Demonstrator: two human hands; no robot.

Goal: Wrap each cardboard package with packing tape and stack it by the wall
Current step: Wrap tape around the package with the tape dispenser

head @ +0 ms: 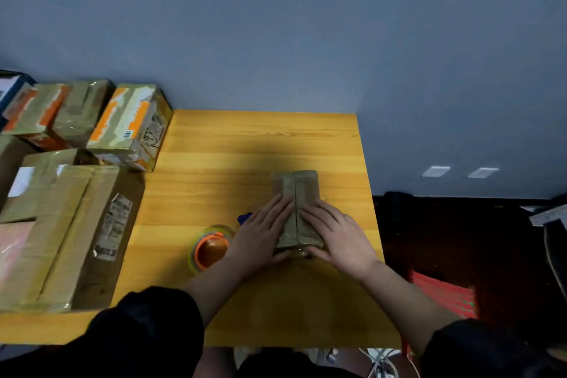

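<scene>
Pressing down on the small cardboard package near the middle of the wooden table, we have both hands flat on its top: the left hand lies with straight fingers on the left flap and the right hand with spread fingers on the right flap, each beside the centre seam, while the thumbs seem to curl round the near end, though that edge is blurred. Nothing is pinched — this is a holding-down and smoothing contact. We judge that the step in hand is closing the flaps or rubbing tape flat along the seam; a glossy strip looks to run along it, but we cannot tell for sure. To do it well we should keep the flaps butted together with even pressure on both sides, smooth outward from the seam so no wrinkles stay under the tape, and carry the pressure over the near edge where tape tends to lift. The tape roll with its orange core sits just beside the left wrist, handy for another pass. The stack of packages at the left by the blue wall is where this one should go — once it is fully wrapped.
</scene>
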